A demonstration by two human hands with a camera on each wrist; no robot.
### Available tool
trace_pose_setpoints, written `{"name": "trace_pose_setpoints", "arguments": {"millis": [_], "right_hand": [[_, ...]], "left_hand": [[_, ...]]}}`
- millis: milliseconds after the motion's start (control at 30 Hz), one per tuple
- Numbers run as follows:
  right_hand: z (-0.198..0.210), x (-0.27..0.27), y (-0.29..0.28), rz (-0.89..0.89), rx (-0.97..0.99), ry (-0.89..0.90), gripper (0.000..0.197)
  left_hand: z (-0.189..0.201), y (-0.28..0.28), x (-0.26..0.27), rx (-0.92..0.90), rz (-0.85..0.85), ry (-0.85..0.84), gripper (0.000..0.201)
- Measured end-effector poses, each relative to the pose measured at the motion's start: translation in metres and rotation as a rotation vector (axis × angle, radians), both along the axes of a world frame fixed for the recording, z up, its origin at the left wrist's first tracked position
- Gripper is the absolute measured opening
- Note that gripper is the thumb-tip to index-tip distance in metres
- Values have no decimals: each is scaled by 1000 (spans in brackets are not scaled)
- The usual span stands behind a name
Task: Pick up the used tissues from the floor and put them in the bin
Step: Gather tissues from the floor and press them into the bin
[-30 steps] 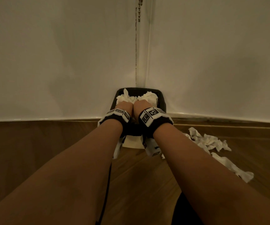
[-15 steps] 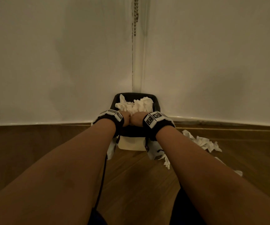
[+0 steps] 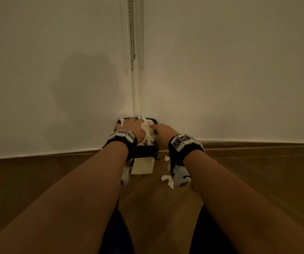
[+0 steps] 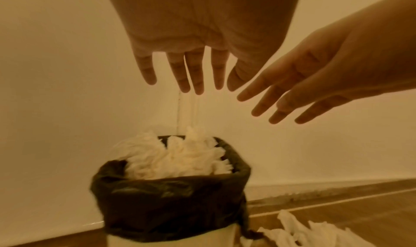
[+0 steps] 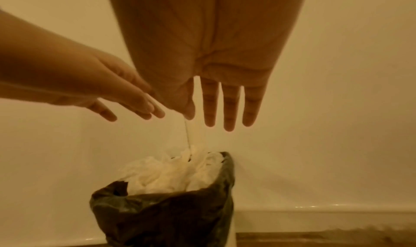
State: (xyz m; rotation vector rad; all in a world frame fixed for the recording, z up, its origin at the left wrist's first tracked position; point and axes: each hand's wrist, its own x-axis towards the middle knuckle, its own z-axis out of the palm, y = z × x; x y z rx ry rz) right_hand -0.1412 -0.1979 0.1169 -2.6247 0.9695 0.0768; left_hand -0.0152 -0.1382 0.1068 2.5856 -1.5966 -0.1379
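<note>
Nearest, two bare forearms reach forward, each wrist wrapped in a black band (image 3: 119,142) carrying white tag-printed blocks. Wooden floor (image 3: 156,202) below. Loose tissue scrap (image 3: 167,180) lies on floor just beside right wrist, a smaller bit (image 3: 166,158) near the bin base; left wrist view shows more crumpled tissues on floor (image 4: 315,233) right of the bin.

Left hand (image 3: 134,128) above bin, palm down, fingers (image 4: 195,76) straight and slightly spread, holding nothing. Right hand (image 3: 163,132) beside it, fingers (image 5: 229,106) straight, spread, nothing held. Fingertips of the two hands near each other, whether touching cannot tell. Both hands clear of the tissue pile in wrist views, a gap showing under the fingertips.

Bin (image 3: 143,165): small, cream body, lined with black bag (image 4: 171,197) folded over rim. Tissues in bin (image 4: 178,158) heaped above the rim, some hanging over its far and right edges. Bin stands on floor in the wall corner.

Farthest: white walls (image 3: 56,70), pale skirting along the floor, a metal bead chain (image 3: 132,33) hanging down the corner above the bin. Soft shadow on left wall.
</note>
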Motion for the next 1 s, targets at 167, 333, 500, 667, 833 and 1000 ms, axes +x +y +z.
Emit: {"name": "trace_pose_setpoints", "arguments": {"millis": [167, 333, 500, 667, 833, 1000], "right_hand": [[-2, -50, -21, -183, -147, -144, 44], [-30, -88, -47, -312, -166, -91, 28], [-70, -101, -63, -289, -93, 22, 29], [-113, -96, -79, -186, 31, 116, 35], [-156, -89, -107, -144, 131, 231, 58], [-206, -81, -130, -157, 195, 268, 68]], "left_hand": [[22, -3, -51, -199, -170, -9, 39], [7, -17, -82, -101, -278, 118, 32], [-47, -37, -105, 126, -351, 142, 30], [-130, -42, -117, 267, -290, 273, 35], [-192, -51, -109, 399, -237, 332, 43], [-242, -62, -102, 415, -208, 325, 69]]}}
